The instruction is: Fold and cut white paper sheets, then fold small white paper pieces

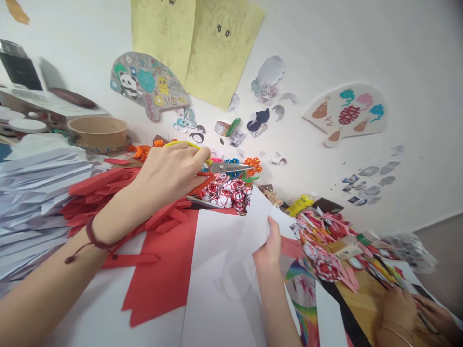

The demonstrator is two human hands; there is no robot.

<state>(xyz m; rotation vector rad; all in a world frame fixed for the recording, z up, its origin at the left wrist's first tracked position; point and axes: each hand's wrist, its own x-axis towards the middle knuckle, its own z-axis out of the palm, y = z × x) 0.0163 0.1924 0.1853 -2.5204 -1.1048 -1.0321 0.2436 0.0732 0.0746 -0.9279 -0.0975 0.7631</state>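
My left hand (177, 168) is wrapped round the handles of a pair of scissors (231, 167), raised above the table. One handle loop looks yellow and the other orange-red; the blades look closed and point right. A dark red cord bracelet (94, 236) circles that wrist. My right hand (269, 246) pinches a white paper sheet (258, 217) between thumb and fingers, and the sheet stands tilted up. Beneath it lie more white paper (213, 260) and red paper (162, 270). The scissors are apart from the held sheet.
Stacks of folded white strips (32, 193) and red strips (108, 193) fill the left. Red-and-white paper flowers (231, 195) stand in front of the wall. At right are more flowers (325, 260), a yellow bottle (300, 205), and another person's hands (401, 308) over a wooden board (361, 299).
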